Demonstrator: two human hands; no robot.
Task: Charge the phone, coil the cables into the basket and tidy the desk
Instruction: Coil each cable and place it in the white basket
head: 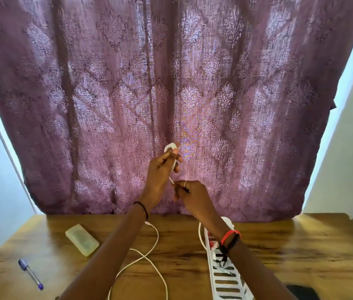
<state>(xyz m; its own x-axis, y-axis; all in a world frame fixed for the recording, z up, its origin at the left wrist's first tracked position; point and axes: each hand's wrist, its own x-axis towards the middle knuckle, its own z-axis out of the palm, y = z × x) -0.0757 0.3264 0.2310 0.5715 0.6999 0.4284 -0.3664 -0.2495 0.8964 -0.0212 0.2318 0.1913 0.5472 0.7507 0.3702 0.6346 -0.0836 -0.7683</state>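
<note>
legible text, labels, brands, numbers, signs: none. pen [30, 274]: any print on the barrel too small to read. case [81, 239]: translucent, no readable marking. basket [225, 284]: plain white slats, no label. phone [303, 292]: dark, at the frame edge, nothing readable. cable [168, 146]: plain white. curtain [171, 83]: woven pattern only, no lettering.

Arms raised, left grip [163, 167] curled round cable [168, 147] — right grip [189, 191] pinching it below
</note>
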